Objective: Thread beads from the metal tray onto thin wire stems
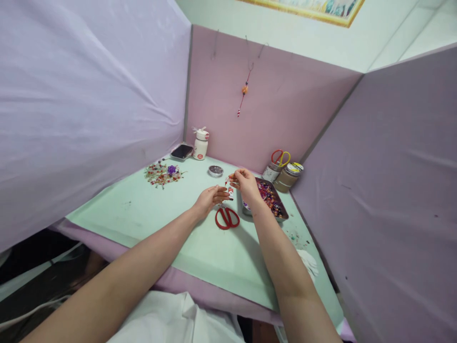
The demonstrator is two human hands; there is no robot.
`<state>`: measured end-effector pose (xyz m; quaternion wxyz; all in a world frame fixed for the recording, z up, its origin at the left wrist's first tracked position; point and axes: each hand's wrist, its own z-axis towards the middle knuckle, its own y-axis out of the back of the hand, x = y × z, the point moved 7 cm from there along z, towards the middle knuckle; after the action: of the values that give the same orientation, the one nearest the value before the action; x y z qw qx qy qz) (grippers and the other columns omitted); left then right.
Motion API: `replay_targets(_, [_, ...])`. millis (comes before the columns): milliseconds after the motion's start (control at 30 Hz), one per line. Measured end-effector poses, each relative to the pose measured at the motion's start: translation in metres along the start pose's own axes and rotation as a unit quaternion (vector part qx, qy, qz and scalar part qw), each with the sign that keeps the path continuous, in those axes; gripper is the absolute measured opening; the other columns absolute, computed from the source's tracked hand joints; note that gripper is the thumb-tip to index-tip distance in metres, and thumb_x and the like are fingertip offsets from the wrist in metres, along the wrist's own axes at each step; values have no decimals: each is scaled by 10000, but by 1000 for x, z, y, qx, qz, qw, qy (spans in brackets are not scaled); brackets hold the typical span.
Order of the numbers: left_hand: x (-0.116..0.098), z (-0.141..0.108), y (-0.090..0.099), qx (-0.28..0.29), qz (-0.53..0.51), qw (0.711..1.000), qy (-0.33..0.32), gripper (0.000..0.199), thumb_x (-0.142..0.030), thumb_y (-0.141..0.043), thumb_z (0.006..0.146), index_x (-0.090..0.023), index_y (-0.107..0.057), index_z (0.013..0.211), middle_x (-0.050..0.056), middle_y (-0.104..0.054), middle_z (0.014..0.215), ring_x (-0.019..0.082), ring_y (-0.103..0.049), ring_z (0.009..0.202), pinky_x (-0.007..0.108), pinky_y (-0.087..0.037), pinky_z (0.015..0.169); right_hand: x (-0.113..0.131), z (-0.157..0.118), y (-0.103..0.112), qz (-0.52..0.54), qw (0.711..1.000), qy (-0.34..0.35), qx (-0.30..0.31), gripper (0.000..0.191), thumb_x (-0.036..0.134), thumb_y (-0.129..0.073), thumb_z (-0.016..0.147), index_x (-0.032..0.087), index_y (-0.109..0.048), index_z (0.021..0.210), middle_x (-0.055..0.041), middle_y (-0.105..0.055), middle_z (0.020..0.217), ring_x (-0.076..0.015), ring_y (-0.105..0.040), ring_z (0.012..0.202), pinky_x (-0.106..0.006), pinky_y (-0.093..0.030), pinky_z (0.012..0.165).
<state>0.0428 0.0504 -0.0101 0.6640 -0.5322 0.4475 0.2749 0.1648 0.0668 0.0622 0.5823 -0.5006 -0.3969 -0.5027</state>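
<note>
Over the middle of the table, my right hand [246,183] pinches the upper part of a small beaded string [226,182] with red and clear beads. My left hand [210,200] is just left of it, fingers closed around the string's lower part. A small red-and-white item [230,192] shows between the hands; its kind is unclear, and so is whether a hand touches it. Below the hands lie red-handled scissors [227,219], their blades mostly hidden. Beside my right wrist stands a metal tray [282,216] of purple, red and orange beads, partly covered by my arm.
A pile of beaded strings [162,175] lies at the left, near a phone [182,152] and a white bottle [200,145]. Behind my hands sits a round tin [215,171]. Back right are a can with scissors [272,172] and a jar [287,178]. A white glove [308,263] lies right.
</note>
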Motion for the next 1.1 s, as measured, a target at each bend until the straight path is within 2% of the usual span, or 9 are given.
replay_targets(233, [-1,-4,-3,2,11,999,30,317,-382,-460,898,-118,-633,923,133,-720,900,182,-679,817,312,-460,831,10,2,7,20,1000,15,-16,197,331,-651,740,202,-508,780,18,-642,727,-81,-592,626,-209,-505,604])
replay_targets(400, [0,-7,-7,14,1,999,46,328,-406,-491,884,-118,-642,933,144,-715,912,188,-673,836,336,-477,846,17,1,8,22,999,13,-19,220,346,-657,736,205,-495,784,21,-645,743,-73,-581,608,-214,-508,612])
replay_targets(500, [1,-7,-9,30,12,999,42,318,-409,-576,837,-118,-642,949,145,-708,942,189,-666,866,340,-479,850,22,0,9,27,999,17,-21,226,348,-659,735,206,-492,790,24,-638,734,-73,-579,603,-217,-508,611])
replay_targets(633, [0,-6,-7,27,68,997,5,342,-296,-752,683,-130,-641,960,122,-705,962,174,-664,851,339,-468,862,28,-3,9,33,999,30,-11,227,348,-668,728,205,-504,793,23,-637,744,-76,-587,623,-214,-510,617])
replay_targets(833, [5,-3,-7,17,130,991,-16,301,-161,-673,703,-111,-615,994,129,-700,959,164,-661,780,328,-491,793,36,-5,7,52,998,34,-7,241,332,-701,690,204,-516,778,22,-648,737,-82,-598,627,-215,-520,615])
replay_targets(900, [7,-1,-3,-6,200,979,-29,309,-104,-630,701,-106,-607,1009,114,-702,927,157,-652,771,311,-492,785,41,-3,3,54,998,36,-6,246,325,-709,682,204,-515,773,21,-654,734,-82,-596,616,-219,-525,617])
replay_targets(1000, [5,0,3,-49,358,929,-73,289,-113,-579,725,-133,-629,1009,72,-699,875,163,-640,819,289,-474,803,48,2,-12,40,999,35,7,238,319,-707,690,202,-516,768,15,-661,731,-82,-598,609,-225,-530,621])
replay_targets(1100, [5,-2,3,-63,440,891,-90,281,-117,-523,751,-146,-637,1006,54,-693,860,155,-631,804,268,-468,777,49,8,-34,29,999,30,21,219,309,-695,710,201,-513,768,12,-662,729,-86,-606,613,-239,-536,633])
